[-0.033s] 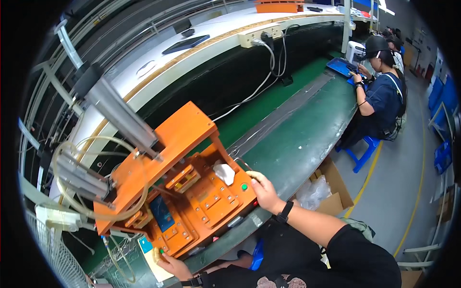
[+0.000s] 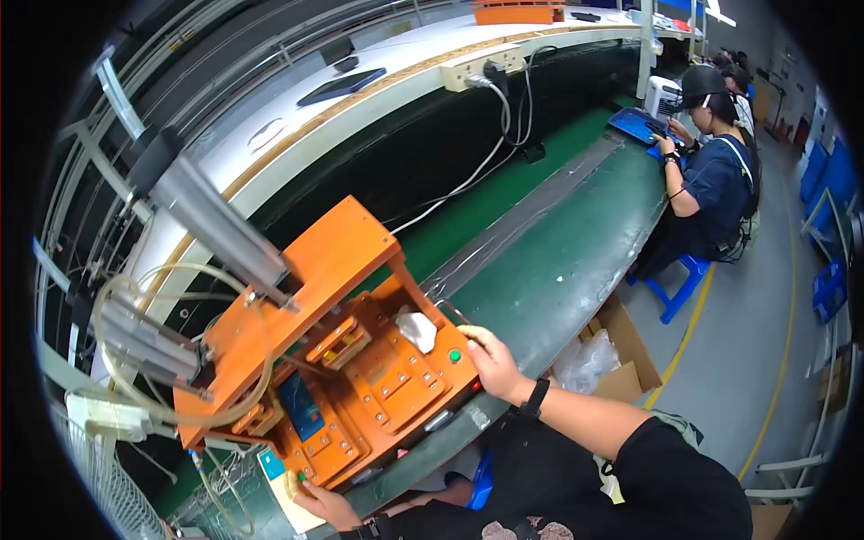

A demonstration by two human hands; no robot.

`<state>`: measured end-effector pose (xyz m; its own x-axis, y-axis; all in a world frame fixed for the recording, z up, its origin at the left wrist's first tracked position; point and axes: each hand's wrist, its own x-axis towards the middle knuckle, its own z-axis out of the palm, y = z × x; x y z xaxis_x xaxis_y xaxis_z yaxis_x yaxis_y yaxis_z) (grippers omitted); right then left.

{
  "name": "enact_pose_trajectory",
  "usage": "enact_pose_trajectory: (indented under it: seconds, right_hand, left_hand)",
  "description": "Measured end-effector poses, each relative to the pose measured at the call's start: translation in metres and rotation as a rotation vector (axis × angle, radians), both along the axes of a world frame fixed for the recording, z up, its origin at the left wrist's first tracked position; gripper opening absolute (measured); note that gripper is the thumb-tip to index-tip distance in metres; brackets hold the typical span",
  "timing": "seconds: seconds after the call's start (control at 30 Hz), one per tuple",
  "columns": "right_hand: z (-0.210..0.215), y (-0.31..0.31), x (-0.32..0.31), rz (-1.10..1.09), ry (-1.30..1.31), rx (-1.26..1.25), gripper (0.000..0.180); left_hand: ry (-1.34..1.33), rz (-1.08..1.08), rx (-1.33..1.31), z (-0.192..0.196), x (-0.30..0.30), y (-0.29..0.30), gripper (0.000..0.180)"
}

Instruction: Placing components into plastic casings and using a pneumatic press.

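Note:
An orange pneumatic press (image 2: 337, 270) with two silver cylinders (image 2: 211, 216) stands tilted across the view on a green bench. My right hand (image 2: 497, 367) is closed round the right front corner of its base, next to a green button (image 2: 455, 356). At the left front corner my left hand (image 2: 326, 504) is closed on the edge, its thumb by another green button (image 2: 302, 477). Pale yellow covers sit on some fingertips. A dark blue flat panel (image 2: 301, 405) lies in the left bay. A crumpled white piece (image 2: 417, 331) rests in the right one.
Clear hoses (image 2: 117, 360) loop off the press. Beyond the green bench (image 2: 549, 243) runs a white shelf with a power strip (image 2: 481, 70) and hanging cables. Rightward, a co-worker (image 2: 720, 171) sits on a blue stool (image 2: 677, 288). A cardboard box (image 2: 630, 346) holds plastic bags.
The view has shifted very slightly, so the press and shelf appear a little further left. Both hands keep their places at the press corners.

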<state>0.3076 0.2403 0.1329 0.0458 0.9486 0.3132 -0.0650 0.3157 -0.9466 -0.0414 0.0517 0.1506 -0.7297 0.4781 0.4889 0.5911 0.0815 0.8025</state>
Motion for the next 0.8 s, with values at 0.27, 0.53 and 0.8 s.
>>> enact_pose_trajectory:
  seconds: [0.27, 0.53, 0.8]
  right_hand:
    - [0.019, 0.08, 0.069, 0.14, -0.142, -0.08, 0.022]
    - [0.025, 0.29, 0.187, -0.565, -1.144, -0.237, 0.056]
    - [0.026, 0.375, 0.221, -0.553, -1.277, -0.478, 0.066]
  left_hand:
    - [0.816, 0.362, -0.104, -0.038, -0.029, -0.007, 0.028]
    - [-0.059, 0.042, 0.309, 0.01, 0.03, 0.032, 0.037]
    - [0.491, 0.098, -0.217, 0.052, 0.052, 0.041, 0.042]
